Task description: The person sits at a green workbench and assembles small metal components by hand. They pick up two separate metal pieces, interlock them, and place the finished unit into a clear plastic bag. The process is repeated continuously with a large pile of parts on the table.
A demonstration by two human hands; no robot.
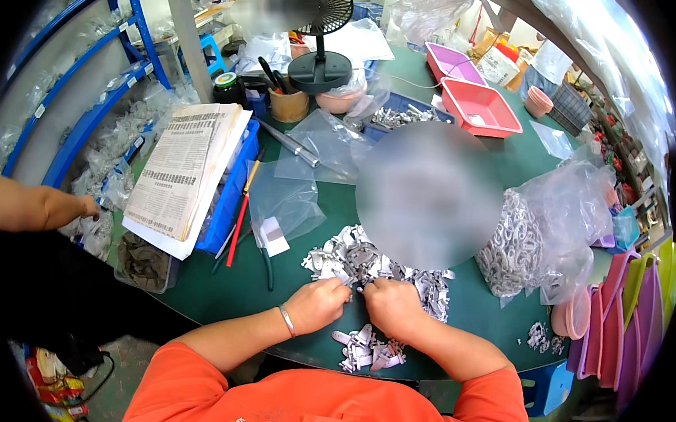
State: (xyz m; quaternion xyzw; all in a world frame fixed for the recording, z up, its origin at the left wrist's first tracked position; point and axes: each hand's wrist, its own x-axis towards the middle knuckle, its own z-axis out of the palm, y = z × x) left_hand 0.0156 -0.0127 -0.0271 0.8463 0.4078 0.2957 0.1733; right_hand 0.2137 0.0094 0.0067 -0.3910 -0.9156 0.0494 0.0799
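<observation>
Silver-grey flat metal pieces, small and elongated with rounded ends, lie in a loose heap on the smooth dark-green table, just in from the middle of its near edge. Closer to that edge, between your forearms, sits a smaller silver-grey pile of flat pieces, apart from the main heap.

Your bare left hand and your bare right hand are at the heap's near side, just beside each other, the fingers of both curled in narrow. You may have a piece pinched in either one (the fingertips are too small and partly hidden, so I cannot tell).

Each piece should be light and stiff, and probably slick where the metal is polished. They look hard to break, though thin edges could catch your skin and the finish may scratch. Overlapping ones are likely to tangle, so pinch a single piece across its flat middle, thumb against forefinger, and lift it clear of its neighbours; gripping by a narrow end would let it swivel.

To the right of the heap stands a clear plastic bag of silver rings. Left of it, toward the table's left edge, lie a dark-green-handled tool and a small white rectangular card, both near your left hand but apart from it.
</observation>
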